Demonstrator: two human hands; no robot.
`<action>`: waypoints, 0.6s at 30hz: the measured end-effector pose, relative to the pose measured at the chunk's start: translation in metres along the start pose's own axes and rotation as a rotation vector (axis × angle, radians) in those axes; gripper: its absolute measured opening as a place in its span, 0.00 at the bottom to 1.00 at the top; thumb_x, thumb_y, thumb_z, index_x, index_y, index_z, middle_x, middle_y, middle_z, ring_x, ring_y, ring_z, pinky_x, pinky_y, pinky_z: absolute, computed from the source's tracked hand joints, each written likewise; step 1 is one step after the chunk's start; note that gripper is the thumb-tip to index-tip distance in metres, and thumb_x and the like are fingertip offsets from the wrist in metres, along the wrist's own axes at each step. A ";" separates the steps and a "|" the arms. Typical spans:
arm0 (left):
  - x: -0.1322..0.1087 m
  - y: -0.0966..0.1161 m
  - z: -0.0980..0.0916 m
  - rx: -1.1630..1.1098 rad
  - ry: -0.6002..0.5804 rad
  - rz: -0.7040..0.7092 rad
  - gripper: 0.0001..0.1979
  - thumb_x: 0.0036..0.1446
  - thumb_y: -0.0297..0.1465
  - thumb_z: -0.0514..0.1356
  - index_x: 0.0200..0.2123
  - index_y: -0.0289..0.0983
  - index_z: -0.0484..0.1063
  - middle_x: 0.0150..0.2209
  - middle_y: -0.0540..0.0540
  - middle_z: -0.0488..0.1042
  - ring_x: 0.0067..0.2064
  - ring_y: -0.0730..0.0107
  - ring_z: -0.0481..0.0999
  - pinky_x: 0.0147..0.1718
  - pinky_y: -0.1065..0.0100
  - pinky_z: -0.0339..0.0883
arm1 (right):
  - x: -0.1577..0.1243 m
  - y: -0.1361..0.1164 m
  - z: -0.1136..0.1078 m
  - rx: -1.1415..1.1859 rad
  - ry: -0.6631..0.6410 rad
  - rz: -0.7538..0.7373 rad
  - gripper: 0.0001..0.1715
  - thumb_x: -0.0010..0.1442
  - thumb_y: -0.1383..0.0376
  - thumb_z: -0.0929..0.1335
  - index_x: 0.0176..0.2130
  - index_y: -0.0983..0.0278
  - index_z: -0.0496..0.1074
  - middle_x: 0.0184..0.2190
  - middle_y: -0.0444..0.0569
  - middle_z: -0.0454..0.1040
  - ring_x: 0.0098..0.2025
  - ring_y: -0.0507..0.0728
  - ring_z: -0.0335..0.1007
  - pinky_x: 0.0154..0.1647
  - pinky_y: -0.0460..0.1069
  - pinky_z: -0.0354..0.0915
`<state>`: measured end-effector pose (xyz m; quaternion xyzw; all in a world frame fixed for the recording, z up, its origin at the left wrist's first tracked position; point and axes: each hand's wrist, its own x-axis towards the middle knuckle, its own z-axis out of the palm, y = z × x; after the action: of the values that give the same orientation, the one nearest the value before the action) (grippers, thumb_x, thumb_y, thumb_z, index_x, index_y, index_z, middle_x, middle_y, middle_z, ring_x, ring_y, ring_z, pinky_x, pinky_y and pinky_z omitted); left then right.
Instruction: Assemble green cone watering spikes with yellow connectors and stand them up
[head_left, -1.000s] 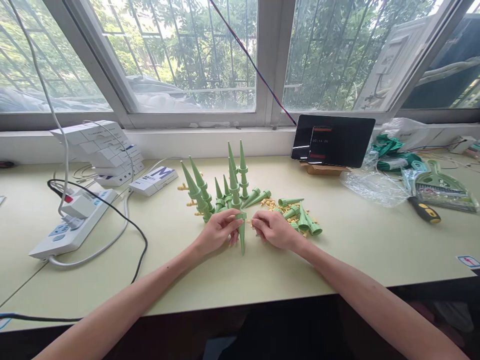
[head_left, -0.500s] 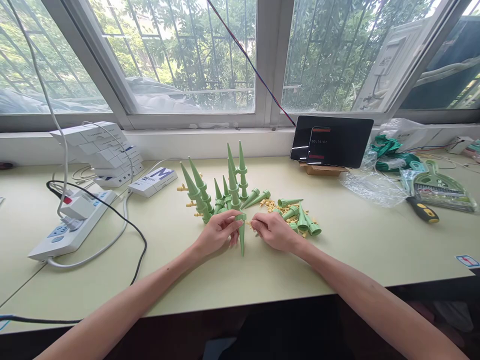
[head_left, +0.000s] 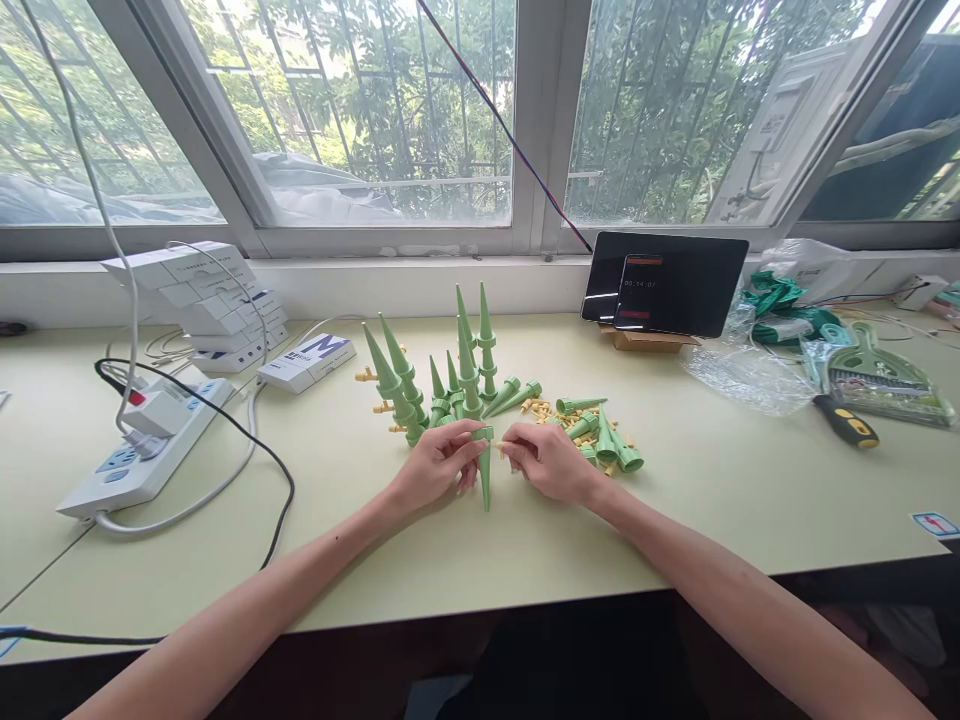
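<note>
My left hand [head_left: 442, 460] is closed around the collar of a green plastic watering spike [head_left: 485, 480], whose tip points down towards the table. To its right, my right hand [head_left: 547, 460] pinches a small yellow valve [head_left: 502, 452], mostly hidden by the fingers. A small gap separates the valve from the spike. Behind my left hand, several green spikes stand upright in stacks [head_left: 405, 385], some with yellow valves sticking out to the side. Beyond my right hand lies a pile of loose green spikes [head_left: 606, 440] among small yellow valves [head_left: 536, 408].
At the left are a white power strip [head_left: 150, 450] with cables, a flat white box [head_left: 307, 362] and stacked white boxes [head_left: 202, 300]. A tablet [head_left: 667, 285] with a phone [head_left: 639, 292] against it stands at the back. A screwdriver [head_left: 847, 422] and dustpan [head_left: 885, 375] lie at the right.
Both hands keep nearly the same pose and grip. The whole view has shifted very slightly.
</note>
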<state>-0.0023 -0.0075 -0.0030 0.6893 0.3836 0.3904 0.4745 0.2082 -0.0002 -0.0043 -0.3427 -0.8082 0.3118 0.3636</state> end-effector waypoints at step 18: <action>0.000 0.000 0.001 -0.022 0.005 0.011 0.11 0.62 0.37 0.59 0.42 0.35 0.69 0.19 0.55 0.69 0.16 0.75 0.69 0.17 0.72 0.65 | 0.000 0.000 0.000 -0.005 -0.003 -0.019 0.18 0.66 0.69 0.61 0.24 0.63 0.62 0.19 0.42 0.68 0.21 0.49 0.60 0.28 0.45 0.58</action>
<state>-0.0014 -0.0080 -0.0032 0.6852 0.3766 0.3991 0.4790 0.2079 -0.0001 -0.0047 -0.3352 -0.8128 0.3068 0.3646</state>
